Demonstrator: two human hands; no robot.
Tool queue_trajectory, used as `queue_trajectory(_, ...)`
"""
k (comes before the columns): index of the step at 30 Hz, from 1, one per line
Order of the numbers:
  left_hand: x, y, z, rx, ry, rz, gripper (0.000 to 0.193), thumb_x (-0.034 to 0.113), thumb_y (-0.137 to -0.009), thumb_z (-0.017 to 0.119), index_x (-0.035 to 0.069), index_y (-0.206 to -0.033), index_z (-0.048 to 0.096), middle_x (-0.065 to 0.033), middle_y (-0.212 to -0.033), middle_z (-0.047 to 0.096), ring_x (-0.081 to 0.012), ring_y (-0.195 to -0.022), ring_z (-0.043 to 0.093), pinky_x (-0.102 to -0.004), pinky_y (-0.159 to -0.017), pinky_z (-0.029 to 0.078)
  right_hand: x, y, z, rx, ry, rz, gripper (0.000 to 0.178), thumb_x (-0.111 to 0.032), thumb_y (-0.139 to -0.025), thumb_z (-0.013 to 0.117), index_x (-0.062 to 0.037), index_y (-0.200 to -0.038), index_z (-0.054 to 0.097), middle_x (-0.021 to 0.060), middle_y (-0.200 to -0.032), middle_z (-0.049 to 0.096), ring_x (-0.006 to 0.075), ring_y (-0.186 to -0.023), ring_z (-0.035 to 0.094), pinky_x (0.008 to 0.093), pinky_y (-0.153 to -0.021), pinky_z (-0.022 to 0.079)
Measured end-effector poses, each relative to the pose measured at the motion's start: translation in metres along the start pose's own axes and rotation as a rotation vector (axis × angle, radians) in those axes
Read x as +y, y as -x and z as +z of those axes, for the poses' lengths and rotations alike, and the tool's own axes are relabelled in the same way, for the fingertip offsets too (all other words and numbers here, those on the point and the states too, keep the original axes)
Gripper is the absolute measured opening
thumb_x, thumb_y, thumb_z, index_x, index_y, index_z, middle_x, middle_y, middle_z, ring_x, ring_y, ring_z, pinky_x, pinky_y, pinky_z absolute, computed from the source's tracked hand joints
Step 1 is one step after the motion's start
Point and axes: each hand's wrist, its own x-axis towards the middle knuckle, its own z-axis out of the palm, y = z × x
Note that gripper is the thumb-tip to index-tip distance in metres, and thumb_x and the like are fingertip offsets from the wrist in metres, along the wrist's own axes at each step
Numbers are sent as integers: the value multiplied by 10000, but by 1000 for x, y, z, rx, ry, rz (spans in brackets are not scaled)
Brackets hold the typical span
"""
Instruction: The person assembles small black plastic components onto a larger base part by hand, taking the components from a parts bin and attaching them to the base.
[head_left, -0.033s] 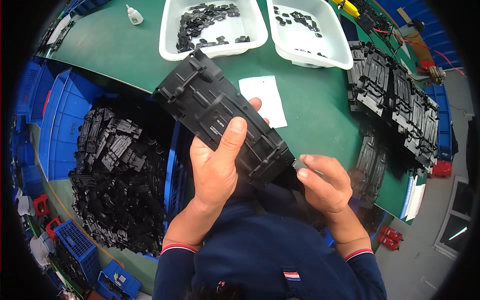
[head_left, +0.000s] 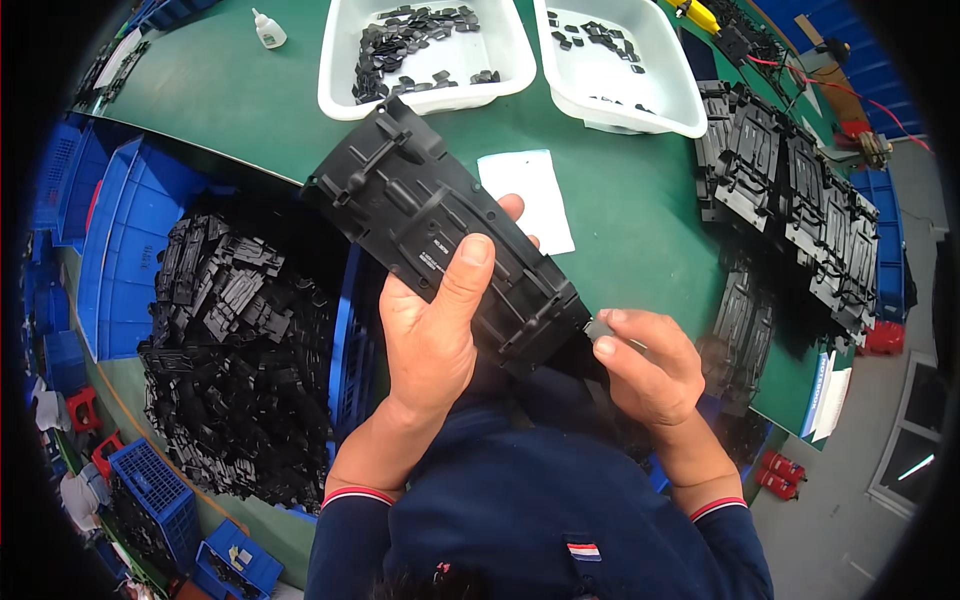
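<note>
My left hand [head_left: 430, 340] grips a long black moulded plastic panel [head_left: 400, 190] from below, with the thumb pressed on its ribbed top face. The panel runs diagonally from the upper left down to the lower right, above the edge of the green table [head_left: 220, 100]. My right hand [head_left: 650, 375] pinches a small grey piece [head_left: 598, 328] between thumb and fingers, right against the panel's lower right end.
Two white trays [head_left: 340, 60] [head_left: 670, 100] with small black parts stand at the back. A white sheet [head_left: 530, 195] lies behind the panel. Stacked black panels [head_left: 790, 190] line the right side. A heap of black panels [head_left: 230, 350] fills blue crates at left. A small glue bottle [head_left: 268, 30] stands far left.
</note>
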Motion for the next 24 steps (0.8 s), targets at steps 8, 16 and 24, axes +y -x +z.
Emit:
queue_trajectory(8,-2,7,3,-59,-9,108,300,65,-962,516,-39,-1242,492,-194,-1210,587,-197,-987,633,-330,-854,539,-4,0,3,-9,52,55,388,146,-701,702,-55,-1027,637,141,-1024,606,238,-799,654,302,-683,558)
queue_trajectory(16,-1,9,0,-133,-140,220,302,58,-964,502,-24,-1255,486,-174,-1192,588,-234,-1076,598,-379,-892,537,-2,-8,8,11,92,56,416,101,-661,716,-82,-1031,675,117,-994,614,224,-739,646,286,-612,549)
queue_trajectory(24,-2,11,0,-164,-184,256,307,33,-960,491,-13,-1264,475,-157,-1185,579,-286,-1157,568,-446,-919,545,-1,-13,9,-26,103,44,369,97,-684,695,-54,-1020,674,130,-960,617,227,-711,641,286,-587,542)
